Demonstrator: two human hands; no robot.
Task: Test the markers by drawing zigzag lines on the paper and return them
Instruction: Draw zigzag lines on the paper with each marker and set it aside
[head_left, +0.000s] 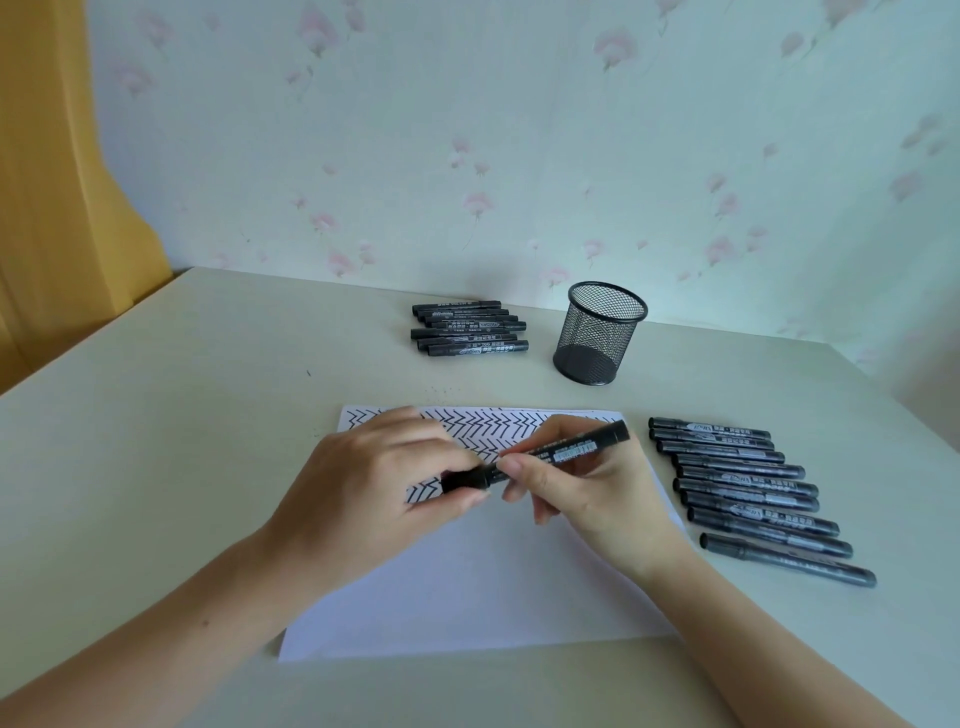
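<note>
Hands meet over the paper (467, 587) on the counter (182, 415): the right hand (587, 488) has its grip clamped on the barrel of a black marker (540, 457), the left hand (374, 488) pinches its cap end, which seems to be still on. Zigzag lines (493, 426) fill the sheet's far part. Ten markers (753, 493) lie in a row to the right; another group (467, 330) lies beside the empty mesh cup (602, 332)
</note>
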